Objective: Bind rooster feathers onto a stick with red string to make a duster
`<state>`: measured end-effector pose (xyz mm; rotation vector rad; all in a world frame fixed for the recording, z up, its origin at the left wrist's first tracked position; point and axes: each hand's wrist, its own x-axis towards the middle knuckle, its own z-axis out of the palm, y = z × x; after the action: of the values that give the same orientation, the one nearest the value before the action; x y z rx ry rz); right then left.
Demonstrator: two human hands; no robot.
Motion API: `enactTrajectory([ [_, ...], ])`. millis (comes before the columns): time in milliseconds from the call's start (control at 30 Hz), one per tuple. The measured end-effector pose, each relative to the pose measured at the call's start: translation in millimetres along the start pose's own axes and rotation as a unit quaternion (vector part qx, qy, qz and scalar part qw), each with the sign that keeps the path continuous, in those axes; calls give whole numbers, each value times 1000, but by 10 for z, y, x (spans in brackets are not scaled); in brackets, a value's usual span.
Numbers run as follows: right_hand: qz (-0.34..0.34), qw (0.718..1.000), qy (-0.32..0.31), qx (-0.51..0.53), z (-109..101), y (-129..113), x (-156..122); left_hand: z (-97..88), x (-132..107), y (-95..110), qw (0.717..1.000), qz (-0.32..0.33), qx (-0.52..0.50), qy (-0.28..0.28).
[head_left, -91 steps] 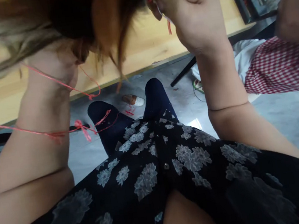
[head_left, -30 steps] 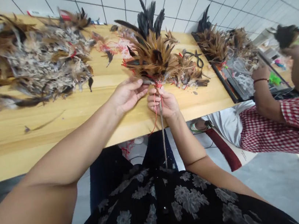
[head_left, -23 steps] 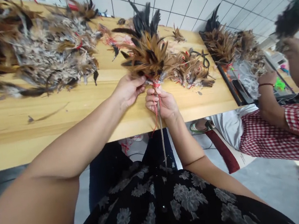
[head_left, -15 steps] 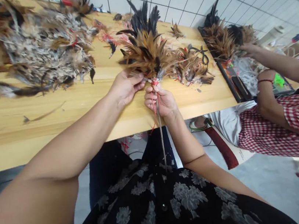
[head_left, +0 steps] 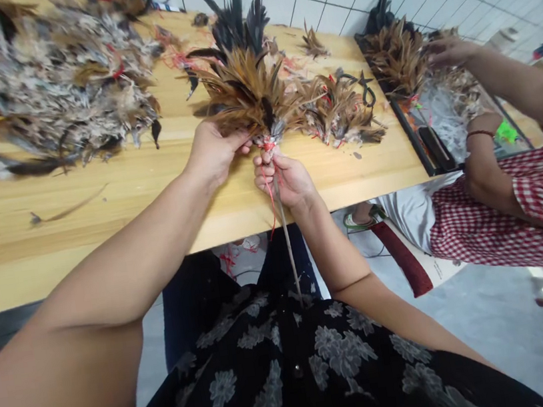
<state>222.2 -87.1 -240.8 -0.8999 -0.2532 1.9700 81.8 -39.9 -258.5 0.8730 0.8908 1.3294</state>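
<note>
The feather duster (head_left: pixel 245 89) stands in the upper middle of the frame, brown feathers below and black ones at the tip, its thin stick (head_left: pixel 288 248) running down to the lap. The right hand (head_left: pixel 285 178) is closed around the stick just below the red binding (head_left: pixel 268 144), and a loose red string (head_left: pixel 271 203) hangs beside its fingers. The left hand (head_left: pixel 217 154) is at the lower left edge of the feathers, thumb and fingers drawn narrow; some fingertips go under the plumes, so I cannot tell whether they pinch anything.

Three seconds ago feathers blurred across the top of the frame, with both hands raised there and red string trailing at left. Since half a second ago the duster sits a little further left and higher, and less of the left fingertips shows; the right hand's grip is the same.

The feather pile (head_left: pixel 67 84) at upper left and the scissors (head_left: pixel 366 92) right of the duster lie on the table (head_left: pixel 152 213) as before. At right, a co-worker's raised hand (head_left: pixel 449 52), which held up a dark feather bunch a second ago, is now down over the tray (head_left: pixel 414 139); their other hand (head_left: pixel 487 124) stays at its near side.
</note>
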Motion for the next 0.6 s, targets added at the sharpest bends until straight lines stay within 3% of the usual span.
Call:
enactTrajectory([
  [167, 6, 1000, 3, -15, 8, 20, 14, 13, -21, 57, 997, 65, 33, -6],
  [433, 33, 999, -28, -20, 5, 14, -6, -46, 43, 61, 999, 42, 12, 5],
  [600, 41, 998, -22, -29, 21, 13, -13, -54, 60, 126, 998, 61, -1, 26],
])
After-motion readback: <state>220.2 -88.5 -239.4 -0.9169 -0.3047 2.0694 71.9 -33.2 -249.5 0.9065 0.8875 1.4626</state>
